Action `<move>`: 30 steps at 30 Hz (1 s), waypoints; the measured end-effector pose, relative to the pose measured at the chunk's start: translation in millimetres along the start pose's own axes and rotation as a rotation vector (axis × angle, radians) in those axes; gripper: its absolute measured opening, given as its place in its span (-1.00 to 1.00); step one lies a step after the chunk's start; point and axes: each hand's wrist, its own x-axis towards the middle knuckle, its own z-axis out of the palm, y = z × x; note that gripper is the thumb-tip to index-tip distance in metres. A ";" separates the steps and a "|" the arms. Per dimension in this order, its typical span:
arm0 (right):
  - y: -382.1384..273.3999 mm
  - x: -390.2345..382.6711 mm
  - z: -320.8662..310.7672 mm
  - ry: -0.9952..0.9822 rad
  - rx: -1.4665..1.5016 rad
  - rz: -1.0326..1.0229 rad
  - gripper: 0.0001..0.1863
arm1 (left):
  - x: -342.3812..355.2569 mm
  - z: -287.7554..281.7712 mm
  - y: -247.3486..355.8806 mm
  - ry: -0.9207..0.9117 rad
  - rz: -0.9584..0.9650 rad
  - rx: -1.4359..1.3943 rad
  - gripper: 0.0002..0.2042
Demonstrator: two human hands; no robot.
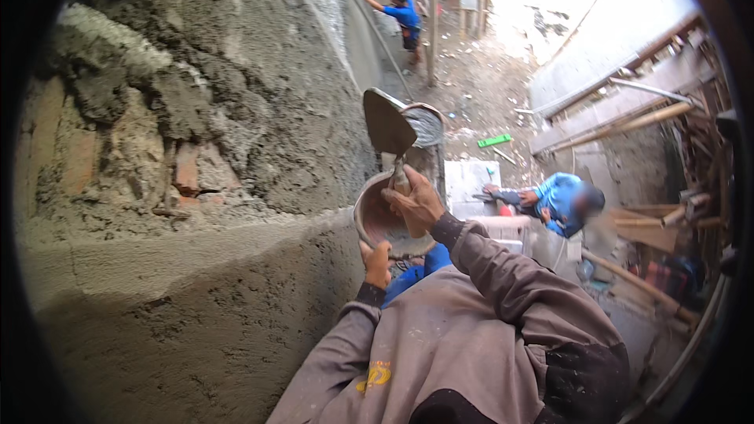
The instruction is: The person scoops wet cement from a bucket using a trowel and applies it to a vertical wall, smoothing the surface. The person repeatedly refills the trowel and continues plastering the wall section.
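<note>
The right hand (416,199) is curled round the handle of the trowel (390,124), blade pointing away from the body; the left (378,263) is bent around the near left edge of the bowl (371,212), just beside the wall (228,267). The shirt (440,345) carries a yellow emblem (375,377), its small marks unreadable. Beyond are a bucket (425,126), a green level (495,140) and two co-workers in blue.

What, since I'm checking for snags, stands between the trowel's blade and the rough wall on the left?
Nothing visible. The right hand holds the trowel up, and the bowl in the left hand shows below the blade, not between it and the wall. The gap's depth cannot be told.
</note>
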 end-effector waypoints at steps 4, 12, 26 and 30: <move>38.3 -44.7 -15.0 0.007 0.095 -0.021 -0.71 | 7.7 50.6 -19.9 -0.272 0.373 0.070 -0.19; 61.6 -84.4 -81.1 0.306 0.225 0.094 -0.73 | 3.3 119.7 -63.3 -0.597 0.271 0.535 0.14; 374.4 -57.5 -246.4 1.115 0.372 0.471 -0.72 | 142.5 -48.3 -150.8 -0.184 -0.435 0.549 -0.38; 485.2 -39.6 -288.4 1.265 0.205 0.556 -0.73 | 165.7 -105.6 -167.4 -0.017 -0.463 0.607 -0.43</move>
